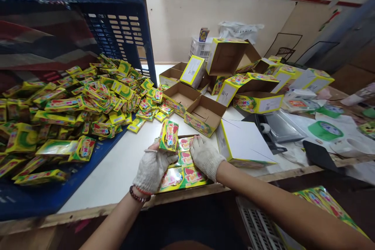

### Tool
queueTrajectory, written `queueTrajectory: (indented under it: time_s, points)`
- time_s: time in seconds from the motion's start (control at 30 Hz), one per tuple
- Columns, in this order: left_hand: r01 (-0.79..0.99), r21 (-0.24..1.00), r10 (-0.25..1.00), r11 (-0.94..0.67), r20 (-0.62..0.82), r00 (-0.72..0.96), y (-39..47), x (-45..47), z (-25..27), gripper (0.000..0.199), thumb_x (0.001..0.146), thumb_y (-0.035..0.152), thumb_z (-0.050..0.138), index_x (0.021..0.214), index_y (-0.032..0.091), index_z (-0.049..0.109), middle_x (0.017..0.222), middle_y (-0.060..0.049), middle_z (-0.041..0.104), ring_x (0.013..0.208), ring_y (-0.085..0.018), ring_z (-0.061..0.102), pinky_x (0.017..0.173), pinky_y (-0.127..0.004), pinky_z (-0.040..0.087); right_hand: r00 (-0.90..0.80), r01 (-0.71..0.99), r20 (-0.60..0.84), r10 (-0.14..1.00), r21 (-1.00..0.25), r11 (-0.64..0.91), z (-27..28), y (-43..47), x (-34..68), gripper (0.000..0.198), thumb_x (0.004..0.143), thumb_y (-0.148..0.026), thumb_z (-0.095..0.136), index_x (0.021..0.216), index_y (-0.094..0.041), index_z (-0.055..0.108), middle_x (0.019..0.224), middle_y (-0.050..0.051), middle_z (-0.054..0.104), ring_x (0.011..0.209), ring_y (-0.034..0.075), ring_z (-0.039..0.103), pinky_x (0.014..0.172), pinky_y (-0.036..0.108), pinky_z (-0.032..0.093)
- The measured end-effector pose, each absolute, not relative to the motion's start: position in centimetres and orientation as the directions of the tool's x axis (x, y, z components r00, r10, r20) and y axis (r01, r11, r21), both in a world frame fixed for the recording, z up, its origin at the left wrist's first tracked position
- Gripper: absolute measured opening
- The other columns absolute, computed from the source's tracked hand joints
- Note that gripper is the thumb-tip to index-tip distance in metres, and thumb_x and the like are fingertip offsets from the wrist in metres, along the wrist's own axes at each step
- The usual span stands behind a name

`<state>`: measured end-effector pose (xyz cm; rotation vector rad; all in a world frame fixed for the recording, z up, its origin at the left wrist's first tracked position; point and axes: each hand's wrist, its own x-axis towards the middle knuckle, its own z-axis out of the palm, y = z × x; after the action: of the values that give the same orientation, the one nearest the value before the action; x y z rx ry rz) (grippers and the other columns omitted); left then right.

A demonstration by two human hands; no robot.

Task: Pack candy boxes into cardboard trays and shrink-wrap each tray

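My left hand (152, 168), in a white knitted glove with bare fingertips, grips a small yellow-green packet (169, 136) with a watermelon print. It holds the packet tilted above the left side of a display box (209, 182) at the table's front edge. Rows of matching packets (191, 175) lie flat inside that box. My right hand (206, 158), also gloved, rests with its fingers stretched over the packets on the box's right side. Whether it presses on one packet or several I cannot tell.
A blue plastic crate (148, 39) on the left spills a heap of packets (96, 95) toward the table. Open cardboard boxes (202, 115) stand behind my hands. To the right lie an upturned white-bottomed box (243, 138), a grey tray (279, 125) and green tape (325, 130).
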<state>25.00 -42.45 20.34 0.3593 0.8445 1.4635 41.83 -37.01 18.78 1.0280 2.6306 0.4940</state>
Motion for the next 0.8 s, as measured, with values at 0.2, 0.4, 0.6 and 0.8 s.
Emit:
queueTrajectory:
  time_s: [0.2, 0.4, 0.6, 0.8]
  points:
    - [-0.695, 0.716, 0.959, 0.062, -0.236, -0.158, -42.4, 25.2, 19.0, 0.022, 0.073, 0.034, 0.067, 0.086, 0.016, 0.067, 0.087, -0.007, 0.07, 0.076, -0.02, 0.067, 0.066, -0.034, 0.059, -0.71, 0.663, -0.133, 0.692, 0.205, 0.72, 20.2, -36.7, 42.0, 0.029, 0.083, -0.007, 0.052, 0.108, -0.001, 0.066, 0.111, 0.028, 0.066, 0.107, 0.032, 0.061, 0.092, 0.044, 0.045]
    - [-0.712, 0.689, 0.99, 0.133, -0.121, 0.067, -44.0, 26.8, 19.4, 0.036, 0.076, 0.04, 0.068, 0.105, 0.018, 0.068, 0.105, -0.01, 0.07, 0.087, -0.022, 0.067, 0.076, -0.038, 0.058, -0.53, 0.586, 0.09, 0.843, -0.68, 0.441, 21.6, -37.6, 42.4, 0.03, 0.096, -0.031, 0.041, 0.112, -0.015, 0.061, 0.105, 0.011, 0.069, 0.096, 0.022, 0.063, 0.083, 0.033, 0.05]
    - [-0.042, 0.998, 0.998, -0.049, 0.05, 0.022, -45.0, 26.0, 20.4, 0.034, 0.083, 0.047, 0.061, 0.098, 0.019, 0.072, 0.096, -0.009, 0.07, 0.091, -0.025, 0.064, 0.088, -0.037, 0.051, -0.554, 0.351, 0.138, 0.821, -0.855, 0.381, 23.2, -36.7, 44.3, 0.039, 0.091, -0.04, 0.046, 0.118, -0.016, 0.06, 0.107, 0.008, 0.068, 0.098, 0.022, 0.062, 0.084, 0.033, 0.05]
    - [0.836, 0.523, 0.932, 0.167, 0.192, -0.307, -38.9, 16.2, 18.5, 0.033, 0.084, 0.034, 0.052, 0.111, 0.018, 0.062, 0.116, -0.012, 0.062, 0.113, -0.027, 0.056, 0.101, -0.035, 0.043, -0.729, 0.652, -0.185, 0.659, -0.481, 0.586, 23.1, -37.1, 45.7, 0.023, 0.089, -0.024, 0.053, 0.104, -0.02, 0.07, 0.094, 0.006, 0.072, 0.076, 0.018, 0.063, 0.07, 0.027, 0.046]
